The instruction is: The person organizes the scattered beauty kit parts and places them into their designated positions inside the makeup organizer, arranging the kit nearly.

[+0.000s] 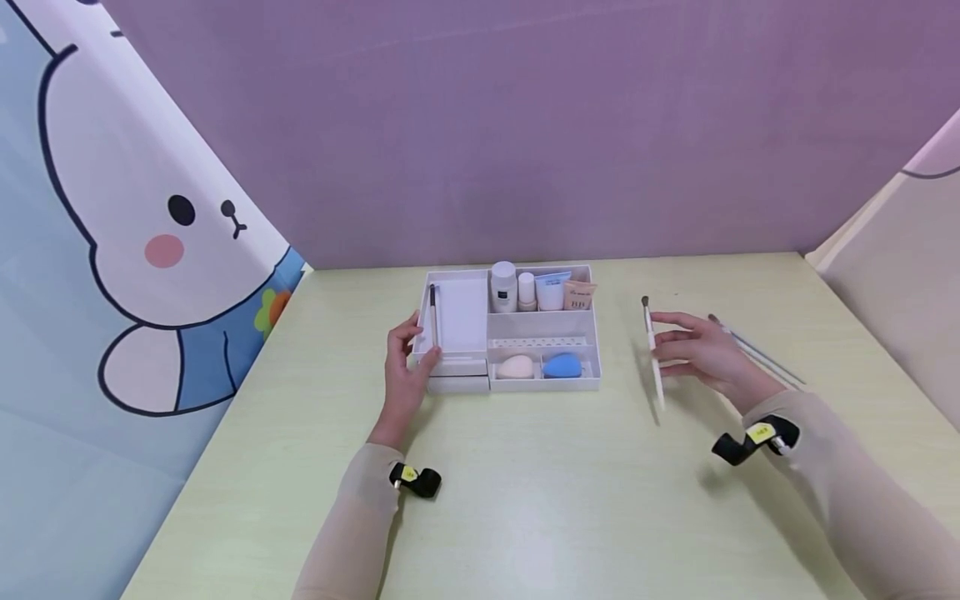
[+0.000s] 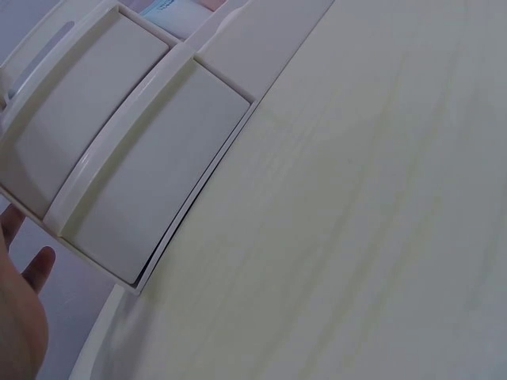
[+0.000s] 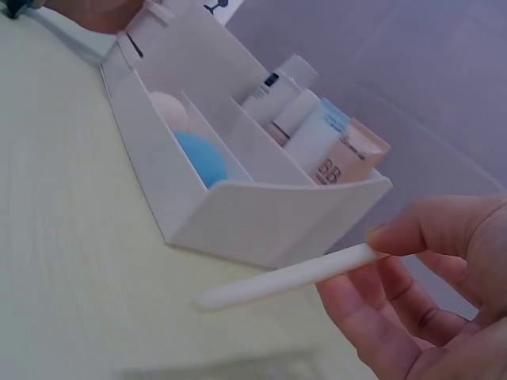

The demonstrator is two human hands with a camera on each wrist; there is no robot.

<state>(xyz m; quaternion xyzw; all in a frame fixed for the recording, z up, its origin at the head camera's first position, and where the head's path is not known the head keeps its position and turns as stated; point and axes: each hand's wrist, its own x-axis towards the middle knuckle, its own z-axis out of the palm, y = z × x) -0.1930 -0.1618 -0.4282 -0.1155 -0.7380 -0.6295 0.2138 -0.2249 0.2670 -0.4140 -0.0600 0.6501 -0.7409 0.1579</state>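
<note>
A white makeup organizer [image 1: 543, 386] stands on the table, with two drawer fronts [image 2: 166, 158] below its left part. My left hand [image 1: 405, 371] holds the organizer's left side near the front corner, thumb at the top edge and fingers along the side wall. One makeup brush [image 1: 433, 312] lies in the left tray. To the right of the organizer, my right hand [image 1: 697, 350] pinches a white-handled makeup brush [image 1: 651, 350] between thumb and fingers. Its dark bristles point up and away; the handle [image 3: 289, 279] slants close over the table. Behind the right hand lie more slim brushes [image 1: 765, 354].
Inside the organizer's back compartment stand a white bottle [image 1: 504, 289], a smaller bottle [image 1: 527, 293], a blue-white tube [image 1: 551, 293] and a BB tube [image 1: 579, 295]. A pale sponge [image 1: 516, 367] and a blue sponge [image 1: 562, 366] sit at the front. Purple cloth [image 1: 525, 125] hangs behind the table.
</note>
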